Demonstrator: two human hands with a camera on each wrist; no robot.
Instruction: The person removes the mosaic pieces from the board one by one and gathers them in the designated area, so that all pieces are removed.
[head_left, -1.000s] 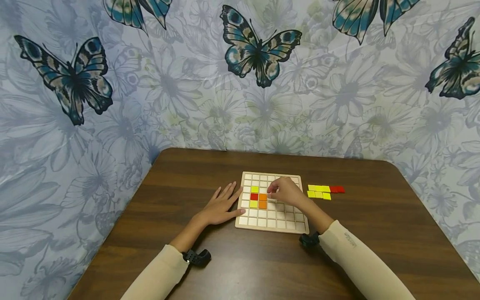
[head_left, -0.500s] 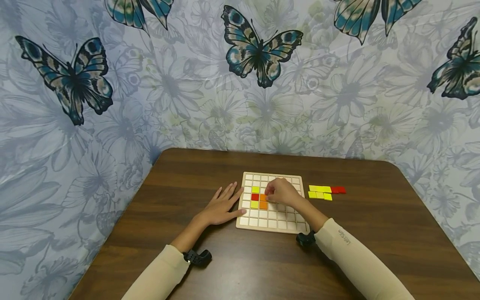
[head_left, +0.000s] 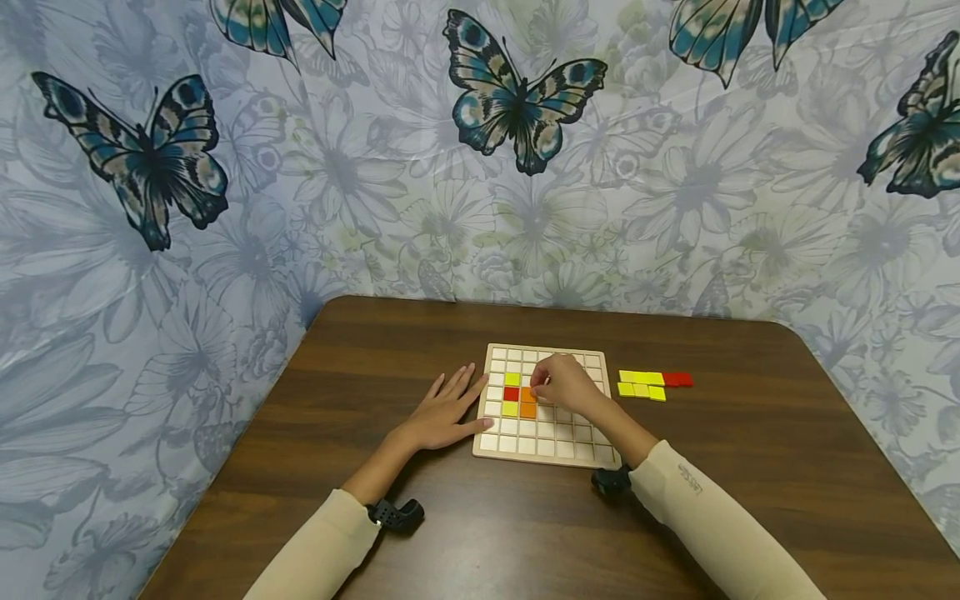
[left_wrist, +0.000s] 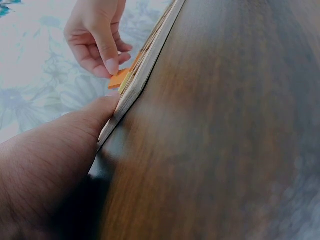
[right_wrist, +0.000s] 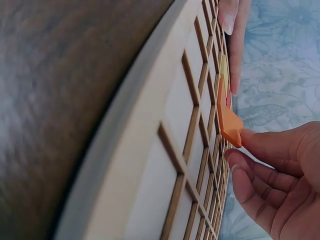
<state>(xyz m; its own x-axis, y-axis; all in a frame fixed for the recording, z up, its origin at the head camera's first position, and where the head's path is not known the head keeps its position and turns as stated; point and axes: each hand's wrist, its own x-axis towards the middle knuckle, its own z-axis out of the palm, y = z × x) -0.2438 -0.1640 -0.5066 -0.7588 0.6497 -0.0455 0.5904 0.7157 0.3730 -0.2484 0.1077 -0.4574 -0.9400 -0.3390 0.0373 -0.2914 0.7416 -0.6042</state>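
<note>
A pale wooden grid board [head_left: 542, 458] lies on the table. My left hand [head_left: 438, 417] rests at its left edge, fingers spread and straight, thumb touching the rim. Over the grid, my right hand [head_left: 566, 387] pinches an orange tile [right_wrist: 231, 129], which tilts up from the board in the right wrist view. Beside it, another orange tile [head_left: 527, 410] fills a cell. A red tile [head_left: 512, 394] sits in the column to the left, between an upper yellow tile [head_left: 512, 379] and a lower yellow tile [head_left: 510, 409]. My right fingers partly hide the cells beneath them.
Right of the board, two rows of loose yellow tiles [head_left: 641, 383] lie on the brown table [head_left: 480, 533]. Loose red tiles [head_left: 678, 380] adjoin the upper row. A butterfly-printed cloth [head_left: 375, 208] hangs behind the table's far edge.
My right hand has shifted slightly left over the grid, and since half a second ago it has barely moved. The left hand stays in place.
</note>
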